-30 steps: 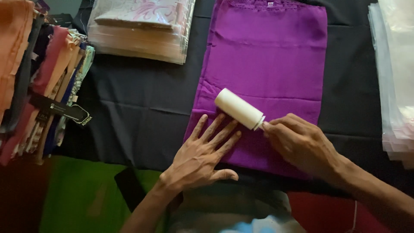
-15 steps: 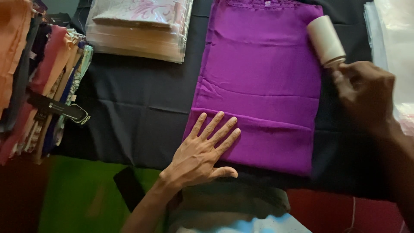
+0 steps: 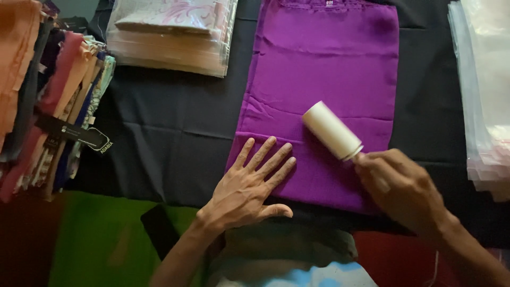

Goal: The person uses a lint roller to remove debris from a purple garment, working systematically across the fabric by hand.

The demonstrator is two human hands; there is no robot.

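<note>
Gripping a lint roller (image 3: 332, 130), right hand (image 3: 401, 188) works purple cloth (image 3: 324, 69); left hand (image 3: 247, 186) flat, splayed.

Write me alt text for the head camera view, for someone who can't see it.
A right hand holds a white lint roller on a folded purple cloth while the left hand lies flat on the cloth's near edge. Stacked fabrics lie left, bagged packs behind.

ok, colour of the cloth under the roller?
Purple cloth, plain; the roller is off-white. The head view shows it.
</note>
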